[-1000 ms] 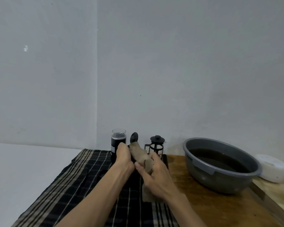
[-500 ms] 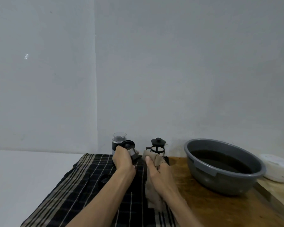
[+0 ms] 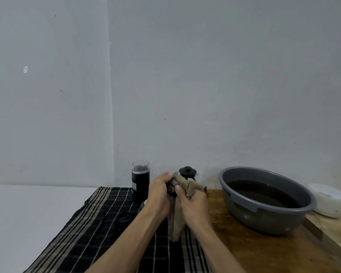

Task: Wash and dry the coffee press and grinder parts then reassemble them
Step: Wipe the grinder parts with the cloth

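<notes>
- Landmark: grey basin (image 3: 244, 211), on the wooden table (image 3: 264, 251), holding dark water.
- Left hand (image 3: 158, 194): left of the basin, fingers curled round a small dark part (image 3: 171, 187), gripping it. Which part it is cannot be told; most of it is covered.
- Right hand (image 3: 193, 203): between the left hand and the basin, thumb and fingers closed on a tan drying cloth (image 3: 187, 186), pressing it against the dark part. The cloth's loose end hangs down below both hands.
- Coffee press (image 3: 187, 172): behind the hands, left of the basin, by the wall; its black lid with knob is on. Only the top shows.
- Grinder body (image 3: 140, 182): farther left of the basin, upright on the checked cloth (image 3: 91, 223), black with a clear top section.
- Black cap (image 3: 124, 218): left of the basin and nearer the camera than the grinder body, lying loose on the checked cloth.
- Small pale piece (image 3: 145, 202): just beside the left wrist, mostly hidden; identity unclear.
- White round container (image 3: 329, 200): beyond the basin's right side.
- Progress, as judged: washing seems finished, since nothing shows in the basin. Drying is under way on the held part. The press looks put together. Left to do: finish wiping this part, dry the loose cap if needed, and refit the pieces to the grinder.
</notes>
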Demonstrator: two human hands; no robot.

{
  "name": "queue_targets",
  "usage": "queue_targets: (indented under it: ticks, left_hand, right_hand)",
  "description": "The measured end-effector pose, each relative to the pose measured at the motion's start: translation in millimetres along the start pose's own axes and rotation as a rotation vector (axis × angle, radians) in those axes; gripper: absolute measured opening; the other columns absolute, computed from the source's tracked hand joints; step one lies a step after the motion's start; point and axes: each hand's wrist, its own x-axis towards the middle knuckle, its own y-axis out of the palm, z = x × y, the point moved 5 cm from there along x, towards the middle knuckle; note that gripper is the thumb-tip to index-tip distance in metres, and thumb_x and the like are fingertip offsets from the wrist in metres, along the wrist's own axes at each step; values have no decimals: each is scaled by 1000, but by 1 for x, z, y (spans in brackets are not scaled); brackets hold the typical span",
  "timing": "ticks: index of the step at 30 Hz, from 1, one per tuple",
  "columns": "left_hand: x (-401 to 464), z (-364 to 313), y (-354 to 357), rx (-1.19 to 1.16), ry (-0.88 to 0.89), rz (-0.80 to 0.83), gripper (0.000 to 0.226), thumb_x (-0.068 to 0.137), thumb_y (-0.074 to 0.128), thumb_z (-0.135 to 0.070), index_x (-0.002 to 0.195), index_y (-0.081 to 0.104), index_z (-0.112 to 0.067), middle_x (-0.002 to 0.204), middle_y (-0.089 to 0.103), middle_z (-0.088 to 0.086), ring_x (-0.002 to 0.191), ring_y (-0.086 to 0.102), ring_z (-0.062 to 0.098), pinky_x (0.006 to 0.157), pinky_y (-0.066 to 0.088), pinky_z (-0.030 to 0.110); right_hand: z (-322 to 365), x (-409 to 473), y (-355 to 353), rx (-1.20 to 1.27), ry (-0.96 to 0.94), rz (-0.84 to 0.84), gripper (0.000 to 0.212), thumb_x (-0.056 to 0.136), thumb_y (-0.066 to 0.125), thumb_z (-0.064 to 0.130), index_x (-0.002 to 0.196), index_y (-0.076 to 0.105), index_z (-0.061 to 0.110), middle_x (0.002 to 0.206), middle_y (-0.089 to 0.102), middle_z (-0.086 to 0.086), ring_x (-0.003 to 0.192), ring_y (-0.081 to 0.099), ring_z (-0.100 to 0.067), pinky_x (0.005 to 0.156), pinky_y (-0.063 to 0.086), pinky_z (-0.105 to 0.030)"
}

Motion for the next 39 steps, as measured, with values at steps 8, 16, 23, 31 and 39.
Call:
queue_targets:
  ticks: [8, 16, 23, 31, 39]
  left_hand:
    - [-2, 0, -4, 101, -90, 54, 44, 94, 44, -25, 58, 66, -11, 59, 63, 8, 50, 61, 20, 61, 46, 33]
    - [4, 8, -40, 270, -116, -115, 31, 93, 44, -19, 71, 65, -12, 63, 66, 7, 68, 60, 25, 67, 47, 32]
    - [12, 6, -44, 467, 55, -131, 34, 96, 39, -23, 76, 62, -8, 80, 66, 12, 79, 61, 31, 76, 48, 40]
    - [-23, -5, -12, 1038, 731, -172, 28, 110, 30, -33, 95, 48, -17, 76, 66, 6, 72, 64, 35, 67, 47, 44]
    - [-19, 2, -1, 943, 413, -5, 77, 92, 12, -81, 114, 56, -21, 109, 69, 7, 104, 64, 30, 88, 47, 44]
  right_hand:
    - [9, -7, -1, 216, -21, -96, 11, 95, 73, 19, 85, 75, 17, 88, 79, -3, 88, 76, -14, 85, 62, -41]
    - [17, -13, 11, -369, -126, 167, 47, 101, 57, 46, 62, 55, 19, 62, 54, 8, 55, 50, -1, 51, 36, -17]
    - [18, -21, 21, -309, -204, 314, 35, 103, 37, 61, 104, 54, 31, 107, 56, 9, 99, 56, 2, 88, 44, -20]
    - [19, 2, 12, -169, 114, -33, 61, 105, 25, 62, 86, 65, 21, 81, 64, 0, 82, 62, -19, 77, 46, -34]
    - [15, 9, -5, -95, -66, -95, 41, 99, 56, 53, 85, 72, 19, 77, 72, 6, 73, 70, -9, 61, 52, -21]
